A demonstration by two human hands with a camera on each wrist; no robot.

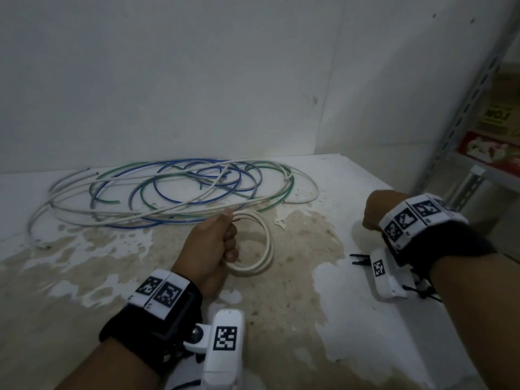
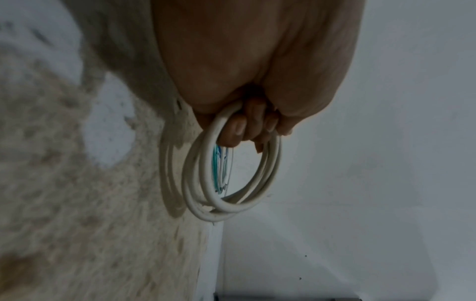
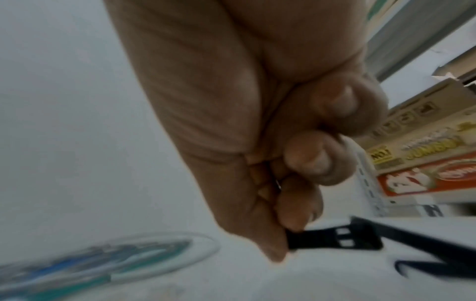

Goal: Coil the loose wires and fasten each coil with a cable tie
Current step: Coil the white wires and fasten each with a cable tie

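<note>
The left hand [image 1: 216, 243] grips a small white wire coil [image 1: 263, 249] upright on the stained table [image 1: 351, 319]. Behind it sprawl the loose blue, green and white wires [image 1: 168, 190]. The right hand [image 3: 257, 142] is fisted near black cable ties [image 3: 335, 239]; whether it holds one, I cannot tell.
</note>
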